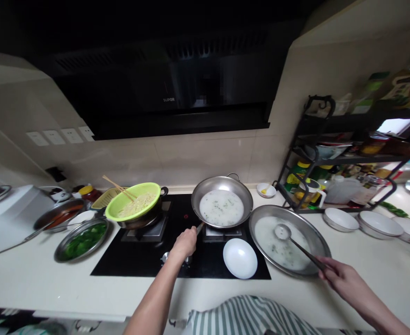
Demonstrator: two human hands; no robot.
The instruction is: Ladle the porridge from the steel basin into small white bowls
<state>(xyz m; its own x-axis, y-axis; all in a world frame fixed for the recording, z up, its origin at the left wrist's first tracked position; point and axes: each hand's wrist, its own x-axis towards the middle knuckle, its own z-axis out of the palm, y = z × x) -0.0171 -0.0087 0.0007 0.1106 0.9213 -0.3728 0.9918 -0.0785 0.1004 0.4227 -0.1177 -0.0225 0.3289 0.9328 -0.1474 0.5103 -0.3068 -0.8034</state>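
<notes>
My left hand (185,242) is closed around the handle of a steel wok (197,204) on the right burner. White soup (222,207) with green bits fills much of the wok. My right hand (337,274) grips the dark handle of a ladle (283,231). The ladle's bowl rests at the surface of more white soup with green bits in a wide steel basin (321,242), which stands right of the stove. A white bowl (240,258) sits on the stove's front right part, between the wok and the basin.
A green colander (112,211) of noodles with chopsticks sits over a pot on the left burner. Further left are a dish of leafy greens (82,239) and a pan of red sauce (62,214). Several white bowls (340,219) and a spice rack (330,158) stand right.
</notes>
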